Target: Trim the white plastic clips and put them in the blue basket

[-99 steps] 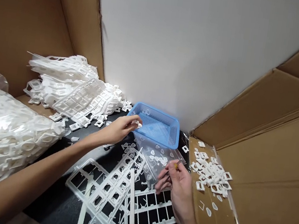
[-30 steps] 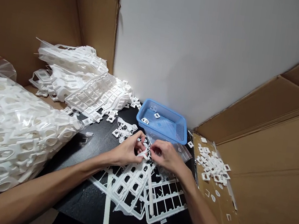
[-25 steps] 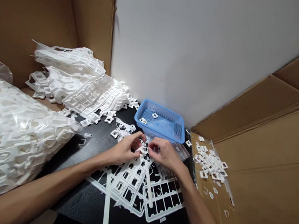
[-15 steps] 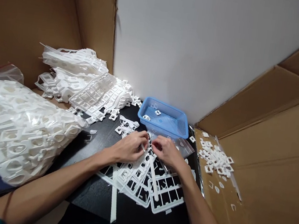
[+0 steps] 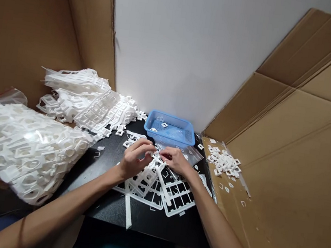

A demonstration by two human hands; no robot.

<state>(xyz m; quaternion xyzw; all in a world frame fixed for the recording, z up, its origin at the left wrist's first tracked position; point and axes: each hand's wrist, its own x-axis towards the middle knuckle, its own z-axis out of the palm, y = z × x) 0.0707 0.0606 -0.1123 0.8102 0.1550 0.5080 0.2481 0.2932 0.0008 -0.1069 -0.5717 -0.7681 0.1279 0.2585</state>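
Observation:
Over the dark table, my left hand [image 5: 136, 157] is raised with its fingers curved, their tips together at a small white plastic piece [image 5: 156, 154]. Close by on the right, my right hand [image 5: 176, 161] is closed in a pinch at the same piece; its fingertips are partly hidden. Under and in front of both hands lie flat white plastic frames [image 5: 180, 196] with open grid cells, overlapping one another. A white strip [image 5: 163, 186] rests across them, and another strip [image 5: 127, 211] points toward the table's front edge.
Behind my hands stands a blue basket [image 5: 194, 138] with a few white pieces inside. A bulging clear bag [image 5: 23, 145] of white parts and a heap of white grid sheets [image 5: 91, 105] fill the left. Loose white pieces [image 5: 224, 163] lie on cardboard at the right.
The camera view has shifted. My left hand has turned up, its fingers now arched higher, and the white piece between my hands shows more clearly. My right hand stays in its pinch.

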